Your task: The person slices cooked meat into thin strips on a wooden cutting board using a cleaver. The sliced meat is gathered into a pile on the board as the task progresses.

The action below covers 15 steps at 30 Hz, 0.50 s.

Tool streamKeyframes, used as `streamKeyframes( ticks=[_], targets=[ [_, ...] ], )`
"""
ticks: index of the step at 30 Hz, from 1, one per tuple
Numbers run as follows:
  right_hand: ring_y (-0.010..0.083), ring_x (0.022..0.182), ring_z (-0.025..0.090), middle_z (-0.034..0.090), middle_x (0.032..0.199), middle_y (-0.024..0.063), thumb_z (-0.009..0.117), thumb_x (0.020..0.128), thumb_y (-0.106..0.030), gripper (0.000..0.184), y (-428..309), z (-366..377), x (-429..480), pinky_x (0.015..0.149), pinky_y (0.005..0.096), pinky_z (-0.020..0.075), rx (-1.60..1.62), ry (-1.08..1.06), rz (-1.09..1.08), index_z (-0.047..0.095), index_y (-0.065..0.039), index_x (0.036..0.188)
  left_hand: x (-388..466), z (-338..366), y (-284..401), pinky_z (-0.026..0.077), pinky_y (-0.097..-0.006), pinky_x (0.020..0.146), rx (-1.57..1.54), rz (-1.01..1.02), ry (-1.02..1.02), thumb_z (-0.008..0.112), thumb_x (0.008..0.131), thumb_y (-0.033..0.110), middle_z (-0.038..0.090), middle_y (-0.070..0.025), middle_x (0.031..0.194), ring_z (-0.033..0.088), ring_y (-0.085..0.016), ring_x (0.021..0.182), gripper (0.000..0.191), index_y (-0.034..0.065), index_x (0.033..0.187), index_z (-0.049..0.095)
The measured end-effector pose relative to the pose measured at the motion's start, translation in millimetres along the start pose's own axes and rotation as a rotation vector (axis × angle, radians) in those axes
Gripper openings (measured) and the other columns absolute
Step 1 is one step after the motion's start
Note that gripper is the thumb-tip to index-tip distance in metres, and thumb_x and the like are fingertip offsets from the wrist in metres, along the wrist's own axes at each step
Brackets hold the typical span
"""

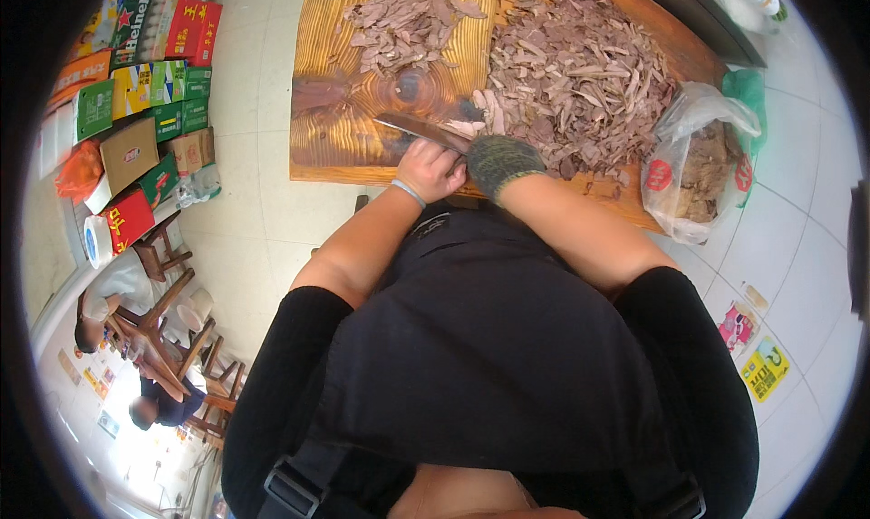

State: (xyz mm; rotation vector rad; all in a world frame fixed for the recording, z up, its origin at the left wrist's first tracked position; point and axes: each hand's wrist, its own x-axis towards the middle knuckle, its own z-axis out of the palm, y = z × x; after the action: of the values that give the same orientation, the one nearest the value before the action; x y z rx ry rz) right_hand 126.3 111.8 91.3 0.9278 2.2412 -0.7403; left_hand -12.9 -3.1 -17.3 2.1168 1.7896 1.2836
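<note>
My right hand, in a dark knitted glove, grips a knife whose handle is hidden inside the glove. The broad blade points left over the wooden board. My bare left hand, a pale band at its wrist, is curled at the board's near edge, close below the blade; whether its fingers hold anything is hidden. A few pale slices of meat lie just beyond the blade. To the right spreads a large heap of sliced cooked meat, and a smaller pile of thin slices lies at the far left.
A clear plastic bag with a brown chunk inside stands at the right edge, a green bag behind it. Stacked drink cartons line the left side. Two people sit at a wooden table, lower left. White tiled wall rises right.
</note>
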Motion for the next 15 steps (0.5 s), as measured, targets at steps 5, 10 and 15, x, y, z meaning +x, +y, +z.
streamKeyframes(
  ticks=[5,10,15],
  targets=[
    [0.0368,0.103,0.072,0.073,0.112,0.0210,0.055,0.095,-0.019,0.030,1.8,-7.2,-8.8,0.087,0.0488,0.0568,0.004,-0.017,0.029,0.073,-0.005,0.114,4.3,-1.8,2.8,0.055,-0.0413,0.078,-0.009,0.019,0.013,0.076,0.068,0.012,0.065,-0.0074,0.089,0.065,-0.030,0.084,0.024,0.0082,0.091,0.071],
    [0.0367,0.103,0.072,0.074,0.111,0.0197,0.060,0.094,-0.028,0.031,21.3,1.7,-40.5,0.088,0.0489,0.0570,0.066,-0.001,0.114,0.075,-0.008,0.112,7.5,-2.4,2.7,0.055,-0.0415,0.080,-0.022,0.010,0.016,0.075,0.069,0.010,0.066,-0.0078,0.092,0.065,-0.030,0.086,0.026,0.0076,0.094,0.071],
    [0.0379,0.103,0.072,0.073,0.111,0.0220,0.056,0.095,-0.020,0.031,9.6,12.9,-9.2,0.088,0.0478,0.0567,0.038,0.016,0.065,0.071,-0.003,0.116,3.4,-2.2,2.4,0.055,-0.0412,0.081,-0.006,0.005,-0.020,0.075,0.069,0.011,0.066,-0.0080,0.094,0.065,-0.031,0.087,0.027,0.0077,0.096,0.071]
  ],
)
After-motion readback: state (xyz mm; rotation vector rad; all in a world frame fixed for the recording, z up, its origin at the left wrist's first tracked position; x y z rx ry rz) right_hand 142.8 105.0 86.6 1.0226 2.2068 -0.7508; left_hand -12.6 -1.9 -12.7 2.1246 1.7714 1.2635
